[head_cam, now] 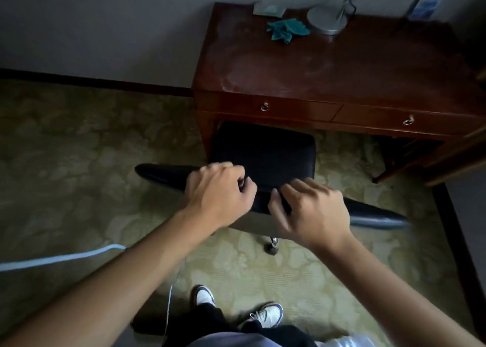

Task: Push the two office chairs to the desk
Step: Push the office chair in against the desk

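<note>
Here the left hand (218,191) and right hand (310,209) clamp the office chair (263,152) backrest; the chair likely rolls easily toward the counter (315,65).

One office chair (263,152), one desk (328,65), two drawers (268,108), two hands (218,191), one teal cloth (286,29)

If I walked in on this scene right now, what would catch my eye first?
Two bare arms reach forward from the bottom, the left hand and right hand on top of the backrest of a black office chair. Its seat is partly tucked under a dark red wooden desk at upper right. A crumpled teal cloth lies on the desk near the wall.
</note>
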`<state>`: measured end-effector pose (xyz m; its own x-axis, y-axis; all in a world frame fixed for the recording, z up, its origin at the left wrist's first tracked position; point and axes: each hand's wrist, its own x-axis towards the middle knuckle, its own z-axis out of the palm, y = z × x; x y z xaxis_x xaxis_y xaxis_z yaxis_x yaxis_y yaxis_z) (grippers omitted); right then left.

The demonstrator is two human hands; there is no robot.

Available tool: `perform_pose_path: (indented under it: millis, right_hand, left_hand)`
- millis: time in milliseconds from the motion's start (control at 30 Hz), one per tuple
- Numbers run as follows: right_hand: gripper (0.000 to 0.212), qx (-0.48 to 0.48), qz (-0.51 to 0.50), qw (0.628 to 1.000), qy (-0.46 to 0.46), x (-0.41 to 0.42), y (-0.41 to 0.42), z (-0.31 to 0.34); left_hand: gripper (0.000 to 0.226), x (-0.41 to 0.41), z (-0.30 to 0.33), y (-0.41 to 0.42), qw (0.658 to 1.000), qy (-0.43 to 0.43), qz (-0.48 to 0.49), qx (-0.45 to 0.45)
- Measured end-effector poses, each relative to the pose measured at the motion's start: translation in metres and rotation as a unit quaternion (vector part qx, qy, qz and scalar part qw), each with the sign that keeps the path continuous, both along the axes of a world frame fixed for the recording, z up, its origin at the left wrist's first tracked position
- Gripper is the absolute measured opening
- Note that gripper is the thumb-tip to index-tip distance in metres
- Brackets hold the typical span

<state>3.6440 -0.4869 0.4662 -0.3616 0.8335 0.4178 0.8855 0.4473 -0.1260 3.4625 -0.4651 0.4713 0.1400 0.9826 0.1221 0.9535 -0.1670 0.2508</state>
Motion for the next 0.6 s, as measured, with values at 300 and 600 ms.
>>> perform_pose_path:
  millis: [300,600]
  right_hand:
    - [0.039,-0.004,0.006,1.000,0.004,0.047,0.056,-0.001]
    - [0.038,-0.020,-0.009,0.999,0.023,0.073,0.065,-0.003]
  left_hand:
    - [0.039,0.035,-0.008,0.048,1.000,-0.025,-0.015,0.009]
    - [0.041,0.057,-0.013,0.060,0.999,0.024,0.032,-0.029]
